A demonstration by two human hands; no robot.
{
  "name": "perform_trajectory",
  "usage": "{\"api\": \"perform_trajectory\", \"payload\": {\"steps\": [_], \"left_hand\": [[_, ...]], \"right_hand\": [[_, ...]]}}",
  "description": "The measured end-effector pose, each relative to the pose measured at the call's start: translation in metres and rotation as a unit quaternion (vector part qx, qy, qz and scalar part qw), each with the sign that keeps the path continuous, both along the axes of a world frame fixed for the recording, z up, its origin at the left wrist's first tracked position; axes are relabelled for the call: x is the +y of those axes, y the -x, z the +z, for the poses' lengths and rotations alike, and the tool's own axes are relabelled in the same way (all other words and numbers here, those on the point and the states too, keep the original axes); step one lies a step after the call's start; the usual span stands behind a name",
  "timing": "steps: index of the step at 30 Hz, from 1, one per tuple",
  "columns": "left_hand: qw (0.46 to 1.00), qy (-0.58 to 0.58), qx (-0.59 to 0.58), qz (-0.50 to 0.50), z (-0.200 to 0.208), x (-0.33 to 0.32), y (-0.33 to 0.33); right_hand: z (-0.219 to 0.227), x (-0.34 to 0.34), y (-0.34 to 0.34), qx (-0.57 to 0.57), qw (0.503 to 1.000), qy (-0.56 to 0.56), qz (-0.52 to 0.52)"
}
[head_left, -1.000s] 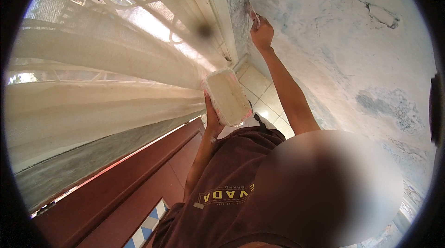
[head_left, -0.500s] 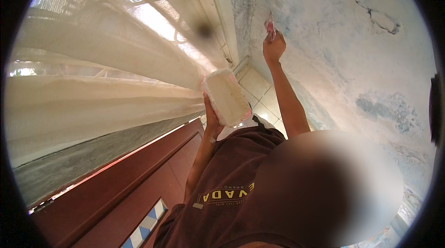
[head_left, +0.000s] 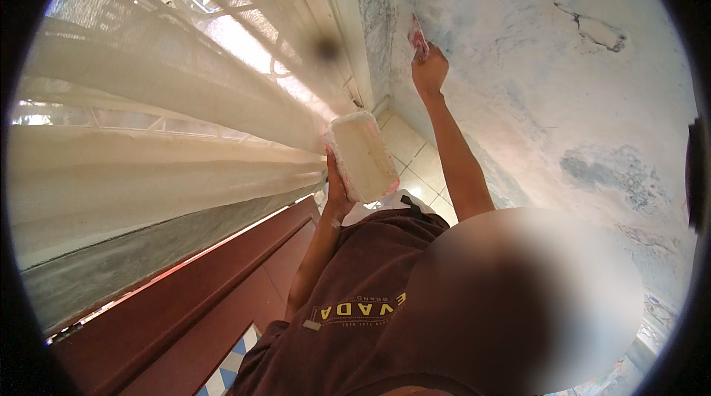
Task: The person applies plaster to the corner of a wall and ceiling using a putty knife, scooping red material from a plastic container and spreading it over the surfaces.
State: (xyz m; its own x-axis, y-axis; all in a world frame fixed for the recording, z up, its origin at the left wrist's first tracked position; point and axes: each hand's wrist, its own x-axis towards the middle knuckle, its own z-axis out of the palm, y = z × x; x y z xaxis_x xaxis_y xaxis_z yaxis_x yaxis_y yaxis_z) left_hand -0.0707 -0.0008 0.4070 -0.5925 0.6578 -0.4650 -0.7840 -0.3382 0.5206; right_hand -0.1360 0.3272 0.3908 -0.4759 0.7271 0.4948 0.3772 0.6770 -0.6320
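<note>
Two hands apart, you grip a pale tub (head_left: 378,187) in your left hand (head_left: 338,190) and a pinkish flat tool (head_left: 418,36) in your right hand (head_left: 430,71) near the wall (head_left: 511,78), mostly whitened, grey patches (head_left: 616,174) seemingly unfinished.

The tub (head_left: 363,155) is open and rectangular, its whitish inside facing the camera, pink showing along its crusted edges; the left hand (head_left: 338,192) grips one long side. The scraper (head_left: 418,35), pink smeared with white, juts from the right hand (head_left: 431,70) near the wall (head_left: 511,85); contact is unclear.
</note>
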Motion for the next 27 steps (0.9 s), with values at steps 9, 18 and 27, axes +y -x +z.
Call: {"api": "perform_trajectory", "payload": {"steps": [9, 18, 27], "left_hand": [[0.999, -0.029, -0.01, -0.022, -0.007, -0.008, 0.005], [0.999, -0.028, -0.017, -0.008, 0.002, -0.01, 0.0], [1.0, 0.01, -0.016, 0.021, 0.007, -0.012, -0.003]], "right_hand": [[0.008, -0.017, 0.007, 0.058, 0.998, -0.021, 0.03], [-0.002, -0.012, 0.046, -0.028, 0.999, -0.012, 0.011], [-0.013, -0.044, 0.021, -0.035, 0.996, -0.022, 0.082]]}}
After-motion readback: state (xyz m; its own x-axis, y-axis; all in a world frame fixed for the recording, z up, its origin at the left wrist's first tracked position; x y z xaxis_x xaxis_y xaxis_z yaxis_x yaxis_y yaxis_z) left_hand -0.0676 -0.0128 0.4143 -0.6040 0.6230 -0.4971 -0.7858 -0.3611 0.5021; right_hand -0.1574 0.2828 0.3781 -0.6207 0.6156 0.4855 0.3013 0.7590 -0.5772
